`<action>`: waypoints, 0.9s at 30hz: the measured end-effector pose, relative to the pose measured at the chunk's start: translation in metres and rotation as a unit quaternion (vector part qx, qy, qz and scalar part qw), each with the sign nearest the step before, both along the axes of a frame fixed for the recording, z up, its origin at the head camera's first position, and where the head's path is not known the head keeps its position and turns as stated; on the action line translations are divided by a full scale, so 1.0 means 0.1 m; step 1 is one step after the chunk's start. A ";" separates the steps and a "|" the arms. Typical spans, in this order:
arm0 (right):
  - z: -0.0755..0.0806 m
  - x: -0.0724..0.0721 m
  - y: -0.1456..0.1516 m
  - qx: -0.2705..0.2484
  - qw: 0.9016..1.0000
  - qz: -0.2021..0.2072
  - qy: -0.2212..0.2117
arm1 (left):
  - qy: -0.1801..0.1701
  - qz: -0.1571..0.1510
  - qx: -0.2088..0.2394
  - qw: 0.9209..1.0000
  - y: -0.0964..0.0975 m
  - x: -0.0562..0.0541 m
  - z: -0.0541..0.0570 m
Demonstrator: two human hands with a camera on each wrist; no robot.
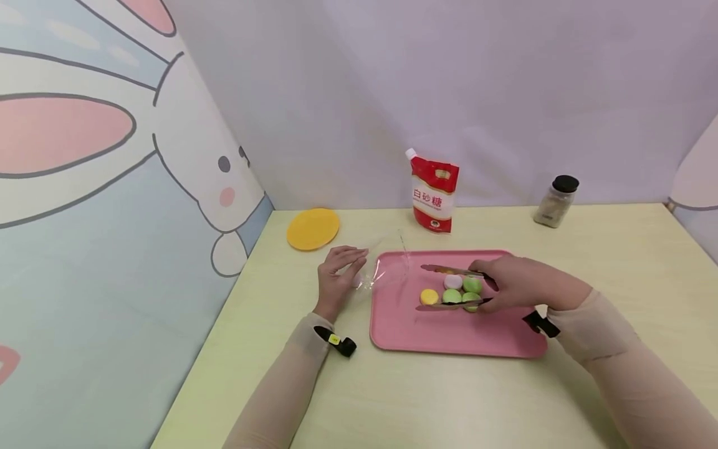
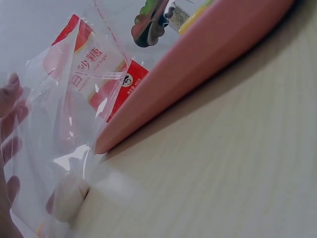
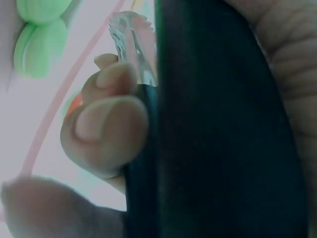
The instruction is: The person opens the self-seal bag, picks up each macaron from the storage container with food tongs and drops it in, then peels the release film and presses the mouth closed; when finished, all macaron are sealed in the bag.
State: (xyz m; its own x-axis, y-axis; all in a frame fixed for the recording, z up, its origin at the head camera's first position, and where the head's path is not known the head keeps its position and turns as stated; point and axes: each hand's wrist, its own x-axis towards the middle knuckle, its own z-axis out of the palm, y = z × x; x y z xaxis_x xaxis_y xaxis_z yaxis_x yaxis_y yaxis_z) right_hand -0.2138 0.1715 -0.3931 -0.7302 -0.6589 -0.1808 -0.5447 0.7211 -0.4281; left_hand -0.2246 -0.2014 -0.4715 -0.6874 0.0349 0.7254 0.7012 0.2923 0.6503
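Note:
My left hand (image 1: 339, 280) holds a clear plastic bag (image 1: 387, 265) by the tray's left edge, the bag's mouth spread toward the right. A pale rounded thing (image 2: 68, 198) shows low in the bag in the left wrist view, too blurred to name. With my right hand (image 1: 516, 284) I grip metal tongs (image 1: 449, 306) by their black handles, the two arms spread apart. Between and under them sit several macarons: a yellow one (image 1: 429, 297), a pale lilac one (image 1: 453, 282) and green ones (image 1: 452, 296). An orange one is mostly hidden by the upper tong arm.
The pink tray (image 1: 449, 337) lies on a light wood table (image 1: 426, 399). Behind it stand a red-and-white sugar pouch (image 1: 432, 196) and a black-lidded jar (image 1: 555, 202). A yellow plate (image 1: 313, 229) is at the back left. A bunny-print wall (image 1: 129, 249) borders the left side.

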 end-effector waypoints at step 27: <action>-0.03 0.09 -0.10 -0.004 0.998 0.008 -0.056 | 0.001 -0.002 0.004 1.000 -0.02 -0.02 -0.07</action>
State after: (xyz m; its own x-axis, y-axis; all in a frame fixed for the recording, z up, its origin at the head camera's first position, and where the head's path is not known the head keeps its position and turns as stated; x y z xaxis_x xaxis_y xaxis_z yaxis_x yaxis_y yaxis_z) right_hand -0.2044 0.1615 -0.3966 -0.6956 -0.6715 -0.2552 -0.5044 0.7095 -0.4921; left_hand -0.2266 -0.2035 -0.4787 -0.6853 0.0318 0.7275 0.7038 0.2855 0.6505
